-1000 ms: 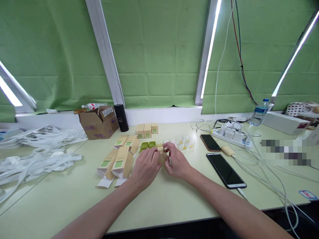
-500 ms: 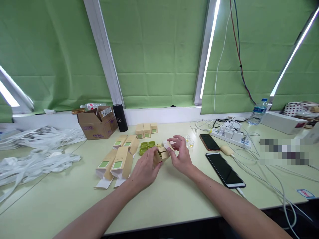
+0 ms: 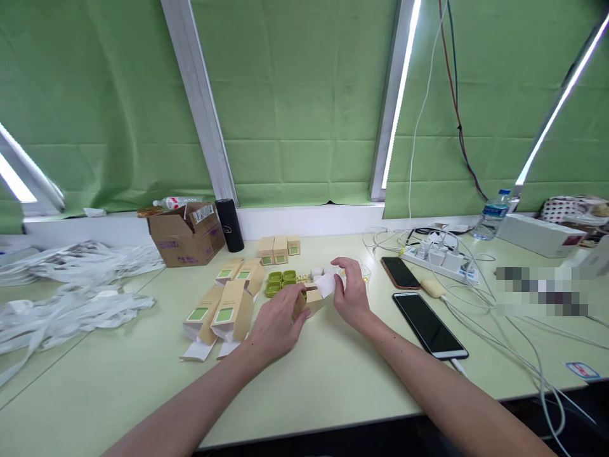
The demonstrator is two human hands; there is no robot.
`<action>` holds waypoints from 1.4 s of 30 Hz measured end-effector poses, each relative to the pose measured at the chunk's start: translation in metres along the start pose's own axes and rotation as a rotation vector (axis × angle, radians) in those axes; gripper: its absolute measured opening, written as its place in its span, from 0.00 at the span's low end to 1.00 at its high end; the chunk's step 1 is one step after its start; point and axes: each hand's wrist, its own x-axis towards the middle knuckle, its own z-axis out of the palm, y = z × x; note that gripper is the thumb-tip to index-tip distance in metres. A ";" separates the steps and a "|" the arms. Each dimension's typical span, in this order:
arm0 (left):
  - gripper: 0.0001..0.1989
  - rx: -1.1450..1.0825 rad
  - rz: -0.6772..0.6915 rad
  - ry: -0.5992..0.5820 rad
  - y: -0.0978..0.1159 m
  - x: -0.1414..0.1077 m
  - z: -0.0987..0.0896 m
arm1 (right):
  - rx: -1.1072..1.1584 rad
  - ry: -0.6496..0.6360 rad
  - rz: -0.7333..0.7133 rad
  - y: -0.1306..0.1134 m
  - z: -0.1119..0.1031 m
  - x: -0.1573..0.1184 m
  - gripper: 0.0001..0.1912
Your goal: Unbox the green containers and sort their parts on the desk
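Observation:
Fingers wrapped round its left side, my left hand (image 3: 280, 317) holds a small brown cardboard box (image 3: 314, 301) just above the table. The box's end is open and its flap (image 3: 326, 285), white on the inside, stands out to the right. My right hand (image 3: 351, 293) is beside that flap, thumb and forefinger apart and curved, the thumb close to the flap's edge. Behind the box lie green square trays (image 3: 280, 281), small yellowish pieces (image 3: 302, 278) and a white piece (image 3: 316, 273). Partly hidden by my right hand is a clear container (image 3: 365, 273) with gold bits.
Brown boxes with green labels (image 3: 233, 308) lie on the left, and smaller ones (image 3: 280, 249) stand farther back. White straps (image 3: 95, 304), a carton (image 3: 185, 236) and a black bottle (image 3: 229, 225) are beyond. Two phones (image 3: 429, 325), a power strip (image 3: 440, 261) and loose cables occupy the right.
My right hand has moved slightly right, its fingers parting from the flap. The flap has swung outward and now shows its white inside. My left hand stays on the box.

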 end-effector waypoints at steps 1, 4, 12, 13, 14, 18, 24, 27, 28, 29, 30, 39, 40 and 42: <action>0.21 -0.003 0.006 0.004 0.000 0.000 0.000 | -0.009 -0.009 -0.016 0.001 0.000 0.001 0.17; 0.27 0.000 0.010 0.011 -0.003 -0.001 0.003 | -0.004 -0.053 -0.082 0.003 0.000 0.001 0.20; 0.36 -0.044 0.001 0.008 -0.006 -0.002 0.006 | 0.013 -0.211 -0.263 -0.008 -0.001 -0.001 0.21; 0.37 -0.051 0.003 0.006 -0.006 -0.002 0.006 | 0.018 -0.207 -0.258 -0.010 -0.002 -0.001 0.20; 0.37 -0.057 0.001 0.001 -0.006 -0.002 0.005 | 0.023 -0.201 -0.250 -0.012 -0.002 -0.001 0.20; 0.37 -0.078 -0.031 -0.023 -0.005 -0.002 0.006 | 0.064 -0.145 -0.196 -0.015 -0.004 0.000 0.17; 0.37 -0.124 -0.046 -0.007 -0.008 -0.002 0.009 | 0.132 -0.111 -0.162 -0.016 -0.004 -0.002 0.16; 0.36 -0.164 -0.088 -0.027 -0.011 -0.002 0.010 | 0.143 -0.205 -0.172 -0.016 -0.006 -0.002 0.18; 0.36 -0.177 -0.111 -0.040 -0.012 -0.002 0.011 | 0.139 -0.247 -0.172 -0.016 -0.007 -0.002 0.19; 0.36 -0.190 -0.135 -0.055 -0.012 -0.002 0.011 | 0.129 -0.293 -0.169 -0.016 -0.007 -0.002 0.19; 0.36 -0.201 -0.156 -0.070 -0.013 -0.002 0.011 | 0.117 -0.337 -0.163 -0.016 -0.008 -0.001 0.20; 0.36 -0.209 -0.133 -0.052 -0.014 -0.002 0.009 | 0.106 -0.427 -0.079 -0.019 -0.011 0.000 0.15; 0.36 -0.189 -0.102 -0.033 -0.015 -0.003 0.009 | 0.121 -0.420 -0.061 -0.020 -0.011 0.000 0.13; 0.37 -0.130 -0.033 0.000 -0.015 -0.003 0.009 | 0.140 -0.393 -0.019 -0.022 -0.009 0.000 0.08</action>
